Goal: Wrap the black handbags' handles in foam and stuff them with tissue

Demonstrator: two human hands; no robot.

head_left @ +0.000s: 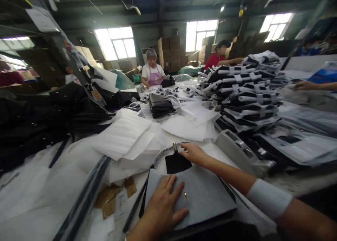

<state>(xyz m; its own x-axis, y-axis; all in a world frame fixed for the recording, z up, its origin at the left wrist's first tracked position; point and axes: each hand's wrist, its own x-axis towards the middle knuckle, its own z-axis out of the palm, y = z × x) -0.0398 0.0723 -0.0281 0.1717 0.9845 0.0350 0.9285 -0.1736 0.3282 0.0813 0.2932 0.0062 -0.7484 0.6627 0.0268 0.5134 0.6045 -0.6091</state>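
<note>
My left hand (164,204) lies flat with fingers spread on a grey fabric bag (202,195) at the near edge of the table. My right hand (193,152) reaches to the bag's far end. Its fingers pinch the strap (163,153) beside a small metal clasp (174,147), just above a black flap (176,162). A white wristband (268,198) sits on my right forearm. A small metal stud (185,195) shows on the grey cover near my left fingers.
White foam sheets (131,135) cover the table's middle. A black handbag (160,106) stands further back. A tall stack of wrapped bags (250,90) rises at right, a grey tape dispenser (238,146) in front. Dark bags pile at left (39,121). Other people work behind.
</note>
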